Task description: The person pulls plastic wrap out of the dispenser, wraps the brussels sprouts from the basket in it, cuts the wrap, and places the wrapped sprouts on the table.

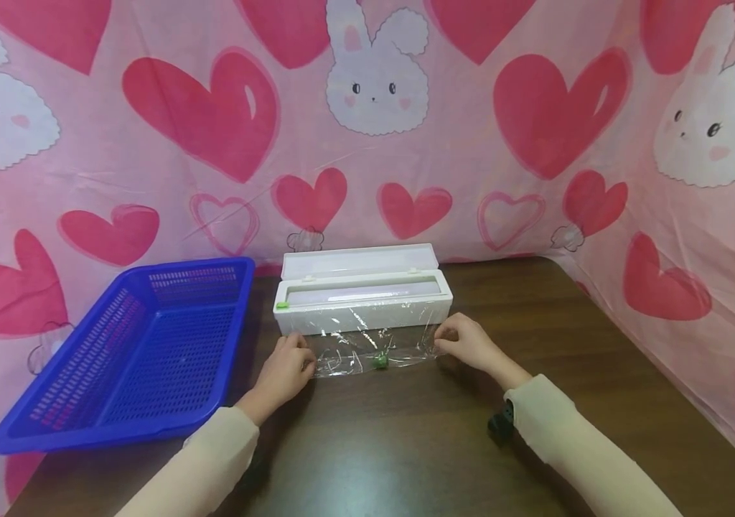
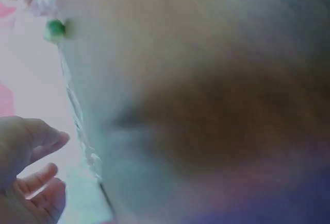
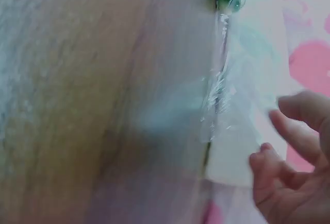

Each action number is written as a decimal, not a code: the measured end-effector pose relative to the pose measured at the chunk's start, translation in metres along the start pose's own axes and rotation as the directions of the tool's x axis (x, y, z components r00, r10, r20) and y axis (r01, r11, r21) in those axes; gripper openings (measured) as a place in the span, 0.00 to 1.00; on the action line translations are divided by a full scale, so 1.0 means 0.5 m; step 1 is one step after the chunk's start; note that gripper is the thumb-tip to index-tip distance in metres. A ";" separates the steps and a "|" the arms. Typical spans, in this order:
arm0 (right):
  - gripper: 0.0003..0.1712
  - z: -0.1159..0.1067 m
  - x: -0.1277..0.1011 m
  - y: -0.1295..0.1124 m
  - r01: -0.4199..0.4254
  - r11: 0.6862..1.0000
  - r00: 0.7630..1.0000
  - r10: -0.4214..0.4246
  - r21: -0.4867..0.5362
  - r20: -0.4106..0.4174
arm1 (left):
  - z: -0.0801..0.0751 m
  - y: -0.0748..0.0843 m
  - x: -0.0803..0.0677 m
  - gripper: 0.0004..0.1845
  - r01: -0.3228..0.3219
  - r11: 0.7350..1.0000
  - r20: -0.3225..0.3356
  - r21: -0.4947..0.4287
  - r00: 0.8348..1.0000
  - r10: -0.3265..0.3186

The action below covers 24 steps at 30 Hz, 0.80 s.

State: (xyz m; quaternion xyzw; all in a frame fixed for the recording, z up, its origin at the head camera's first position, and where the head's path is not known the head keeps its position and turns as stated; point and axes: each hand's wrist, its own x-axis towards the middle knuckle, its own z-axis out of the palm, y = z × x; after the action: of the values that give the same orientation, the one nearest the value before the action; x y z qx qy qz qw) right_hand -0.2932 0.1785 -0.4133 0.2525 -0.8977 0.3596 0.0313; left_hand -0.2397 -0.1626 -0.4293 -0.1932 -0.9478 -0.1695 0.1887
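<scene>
1. Clear cling film [image 1: 374, 348] is stretched from the white dispenser box [image 1: 362, 294] at 12 o'clock, a green marble [image 1: 380, 360] seen on it
2. Its corners are pinched by the left hand [image 1: 286, 370] and right hand [image 1: 467, 343]
3. Blue basket [image 1: 141, 352] is set at 9 o'clock on the wooden table [image 1: 406, 445]

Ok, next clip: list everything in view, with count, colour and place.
Cling film dispenser: one, white, lid open, on the table at the back, centre.
Cling film sheet: one, clear, drawn out of the dispenser toward the person.
Marble: one, green, at the sheet's near edge.
Basket: one, blue, left of the dispenser.
Table: one, dark brown.
Backdrop: one, pink with hearts and rabbits.
Left hand: holds the sheet's left corner.
Right hand: holds the right corner.
</scene>
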 end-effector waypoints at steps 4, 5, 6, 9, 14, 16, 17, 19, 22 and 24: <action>0.03 0.020 0.009 -0.030 0.141 0.990 0.989 -0.141 0.011 -0.038 | 0.004 0.036 0.020 0.02 -0.106 0.993 -0.036 -0.061 0.994 0.104; 0.04 0.029 0.013 -0.036 0.173 0.985 0.985 -0.172 0.025 -0.013 | 0.009 0.047 0.026 0.03 -0.133 0.987 -0.023 -0.085 0.991 0.132; 0.04 0.039 0.017 -0.042 0.200 0.979 0.980 -0.201 0.041 0.016 | 0.015 0.058 0.031 0.03 -0.154 0.982 -0.007 -0.110 0.988 0.155; 0.06 0.071 0.029 -0.053 0.256 0.965 0.960 -0.261 0.065 0.098 | 0.035 0.086 0.047 0.07 -0.192 0.964 0.045 -0.184 0.978 0.204; 0.08 0.109 0.044 -0.065 0.267 0.961 0.948 -0.275 0.070 0.161 | 0.064 0.109 0.066 0.12 -0.167 0.957 0.115 -0.239 0.973 0.199; 0.09 0.116 0.048 -0.068 0.261 0.964 0.948 -0.266 0.052 0.175 | 0.071 0.112 0.071 0.12 -0.147 0.958 0.141 -0.245 0.973 0.185; 0.09 0.118 0.050 -0.069 0.256 0.966 0.949 -0.258 0.039 0.181 | 0.074 0.112 0.072 0.12 -0.140 0.959 0.150 -0.246 0.972 0.181; 0.10 0.120 0.054 -0.072 0.242 0.970 0.950 -0.240 0.014 0.199 | 0.079 0.111 0.076 0.11 -0.133 0.958 0.161 -0.252 0.971 0.177; 0.11 0.121 0.059 -0.076 0.203 0.979 0.953 -0.195 -0.010 0.233 | 0.083 0.109 0.079 0.11 -0.129 0.956 0.165 -0.265 0.970 0.177; 0.13 0.122 0.062 -0.079 0.195 0.981 0.950 -0.182 -0.025 0.255 | 0.086 0.107 0.081 0.13 -0.123 0.955 0.175 -0.270 0.969 0.174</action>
State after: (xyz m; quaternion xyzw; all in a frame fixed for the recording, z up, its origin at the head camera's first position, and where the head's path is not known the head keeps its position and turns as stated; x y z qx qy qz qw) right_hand -0.2940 0.1006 -0.4261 0.3796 -0.8749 0.2978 -0.0424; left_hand -0.2638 -0.0869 -0.4365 -0.3027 -0.9145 -0.2563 0.0796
